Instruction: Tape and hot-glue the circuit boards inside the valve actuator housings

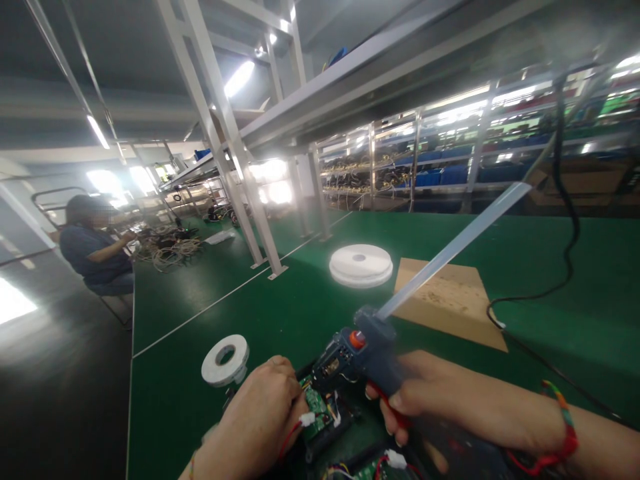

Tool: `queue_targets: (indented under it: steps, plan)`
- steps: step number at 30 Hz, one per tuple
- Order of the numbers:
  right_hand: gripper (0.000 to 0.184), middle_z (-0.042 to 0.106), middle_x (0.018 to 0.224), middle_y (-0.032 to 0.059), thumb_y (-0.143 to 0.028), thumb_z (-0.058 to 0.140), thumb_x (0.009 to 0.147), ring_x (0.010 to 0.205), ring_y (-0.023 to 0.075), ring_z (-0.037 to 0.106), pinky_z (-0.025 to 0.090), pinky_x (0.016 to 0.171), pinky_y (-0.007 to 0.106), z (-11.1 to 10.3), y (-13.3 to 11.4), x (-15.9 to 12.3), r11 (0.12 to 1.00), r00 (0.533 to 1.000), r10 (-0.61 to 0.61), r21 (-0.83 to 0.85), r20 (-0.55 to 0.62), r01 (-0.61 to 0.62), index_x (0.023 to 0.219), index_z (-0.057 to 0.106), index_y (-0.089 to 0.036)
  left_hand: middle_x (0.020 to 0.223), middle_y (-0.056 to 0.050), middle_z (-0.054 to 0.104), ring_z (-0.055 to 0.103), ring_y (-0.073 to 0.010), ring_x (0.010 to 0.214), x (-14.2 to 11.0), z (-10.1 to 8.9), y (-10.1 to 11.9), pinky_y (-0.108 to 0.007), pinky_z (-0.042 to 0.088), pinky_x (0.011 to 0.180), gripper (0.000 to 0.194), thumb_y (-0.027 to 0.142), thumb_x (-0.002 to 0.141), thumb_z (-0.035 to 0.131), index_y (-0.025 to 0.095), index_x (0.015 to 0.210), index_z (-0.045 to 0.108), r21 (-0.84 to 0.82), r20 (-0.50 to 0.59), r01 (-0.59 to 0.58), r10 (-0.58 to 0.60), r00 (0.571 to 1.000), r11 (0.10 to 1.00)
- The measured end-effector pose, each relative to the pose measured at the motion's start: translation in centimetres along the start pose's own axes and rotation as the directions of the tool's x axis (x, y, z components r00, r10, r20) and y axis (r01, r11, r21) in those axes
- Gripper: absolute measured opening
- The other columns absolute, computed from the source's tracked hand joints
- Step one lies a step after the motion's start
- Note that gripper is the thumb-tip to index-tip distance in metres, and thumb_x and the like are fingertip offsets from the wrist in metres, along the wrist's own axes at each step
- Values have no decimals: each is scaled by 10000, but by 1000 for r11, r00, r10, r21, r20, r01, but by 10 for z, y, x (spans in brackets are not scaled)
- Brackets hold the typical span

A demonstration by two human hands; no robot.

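"Right hand (415, 393) first: what have you got in it?"

"A glue gun (377, 347). I'm gripping its handle, fingers curled around by the red trigger (393, 408); whether I'm squeezing that, I can't tell."

"Why tilt it so?"

"Probably so the front end faces down and left, toward the green circuit board (315, 400) at lower centre. That also lets the long, pale glue stick (455, 247) run out of the back toward the upper right with nothing in its path."

"And your left hand (263, 407)?"

"At the bottom of the frame, back upward, just beside the board's left edge. My fingertips are hidden, so I can't say what they grasp, if anything; I'd guess they steady the work. A white connector (307, 419) on red wires sits against that hand."

"What about the stuff around you?"

"On the green surface (280, 313), a white tape roll (213, 368) lies left of my left hand. Near the centre there's a flat white reel (345, 268), perhaps set back to leave elbow room. Right of it, the marked cardboard (445, 297) may be there to protect the surface. The black cord (570, 247) hangs at the right, seemingly clear of my grip."
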State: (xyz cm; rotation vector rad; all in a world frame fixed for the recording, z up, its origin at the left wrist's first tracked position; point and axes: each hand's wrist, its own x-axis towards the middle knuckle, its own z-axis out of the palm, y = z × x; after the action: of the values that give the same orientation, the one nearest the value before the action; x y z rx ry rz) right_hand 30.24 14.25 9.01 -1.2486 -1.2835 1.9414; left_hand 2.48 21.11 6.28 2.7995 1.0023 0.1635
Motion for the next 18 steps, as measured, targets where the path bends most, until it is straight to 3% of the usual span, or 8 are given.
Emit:
queue_targets:
  steps: [12,18]
  plan:
    - [417,674,754,8,-357,688,643,489,79,578,463,428,164,3,-2,0,999,999,30,22,-45,-29,982,567,-146,748,-24,627,506,-167,727,1,-4,3,-317,418,763,318,278,948,441,194,649,511,-15,31,10,-10,999,1000]
    - [382,721,926,55,-360,709,710,586,87,631,496,478,154,2,-5,-10,999,999,-31,22,-40,32,1006,665,-123,725,-51,642,568,-176,726,2,-9,7,-303,455,753,309,262,917,462,194,640,582,-5,17,12,-12,1000,1000]
